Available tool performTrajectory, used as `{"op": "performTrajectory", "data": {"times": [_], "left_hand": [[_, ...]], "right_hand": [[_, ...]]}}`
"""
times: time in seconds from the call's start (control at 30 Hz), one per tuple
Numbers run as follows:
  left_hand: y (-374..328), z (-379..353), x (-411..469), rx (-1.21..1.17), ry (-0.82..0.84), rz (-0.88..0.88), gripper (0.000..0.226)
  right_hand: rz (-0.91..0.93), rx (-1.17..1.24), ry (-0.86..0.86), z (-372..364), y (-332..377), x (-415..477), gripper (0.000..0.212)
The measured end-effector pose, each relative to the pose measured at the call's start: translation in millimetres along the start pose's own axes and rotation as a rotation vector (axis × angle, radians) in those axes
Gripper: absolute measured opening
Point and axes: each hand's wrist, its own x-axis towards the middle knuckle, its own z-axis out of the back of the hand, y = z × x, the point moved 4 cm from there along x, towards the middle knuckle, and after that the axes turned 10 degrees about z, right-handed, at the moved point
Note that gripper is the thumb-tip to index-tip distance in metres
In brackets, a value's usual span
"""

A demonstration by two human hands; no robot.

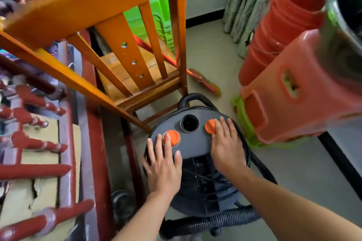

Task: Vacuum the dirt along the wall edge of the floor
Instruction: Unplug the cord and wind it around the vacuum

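Here both flat hands, left hand (163, 164) and right hand (227, 143), press the round vacuum (195, 143).

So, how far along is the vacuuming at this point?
Barely begun. Done: the vacuum cleaner stands on the floor beside the wooden chair. In hand: the left hand and right hand lie flat on its lid, fingertips at the orange knobs. Left: the hose lies unheld on the floor, and the wall edge is not yet vacuumed.

Both hands, left (163, 168) and right (227, 146), rest flat on the grey vacuum cleaner (195, 154) beside its orange knobs (172, 137).
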Motion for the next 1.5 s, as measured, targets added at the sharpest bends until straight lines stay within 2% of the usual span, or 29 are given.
{"op": "performTrajectory", "data": {"times": [0.07,0.2,0.3,0.43,0.53,0.63,0.7,0.77,0.9,1.03,1.13,1.23,1.33,1.4,1.5], "left_hand": [[4,2,12,0.009,0.024,-0.010,0.059],[18,8,28,0.026,0.032,-0.035,0.061],[32,13,38,0.035,0.031,-0.054,0.062],[44,20,48,0.099,0.050,-0.080,0.062],[43,26,47,0.157,0.061,-0.049,0.065],[36,27,27,0.078,0.074,0.196,0.077],[28,23,12,-0.018,0.104,0.380,0.087],[19,17,7,-0.012,0.135,0.428,0.087],[10,12,12,0.024,0.140,0.371,0.068],[-1,13,27,0.002,0.130,0.297,0.074],[-10,13,53,-0.017,0.168,0.223,0.061],[-17,21,83,-0.031,0.198,0.160,0.060],[-21,29,106,-0.032,0.236,0.120,0.060],[-22,33,103,-0.017,0.194,0.090,0.060],[-22,31,70,-0.119,0.137,0.096,0.059]], "right_hand": [[-0.014,0.009,-0.023,-1,7,6,0.065],[-0.037,0.044,-0.082,-7,23,11,0.057],[-0.033,0.054,-0.086,-12,37,11,0.061],[-0.006,0.101,0.054,-11,46,6,0.083],[0.077,0.105,0.248,-2,37,1,0.115],[0.129,0.070,0.340,6,27,-7,0.131],[0.118,0.065,0.340,9,25,-17,0.131],[0.092,0.066,0.338,11,25,-28,0.129],[0.017,0.084,0.333,14,23,-42,0.128],[-0.039,0.104,0.284,16,22,-40,0.121],[-0.042,0.139,0.250,14,17,-27,0.109],[-0.041,0.151,0.227,16,16,-9,0.100],[-0.049,0.105,0.201,19,19,9,0.100],[-0.049,0.074,0.183,20,20,19,0.103],[-0.038,0.026,0.171,23,17,33,0.104]]}}
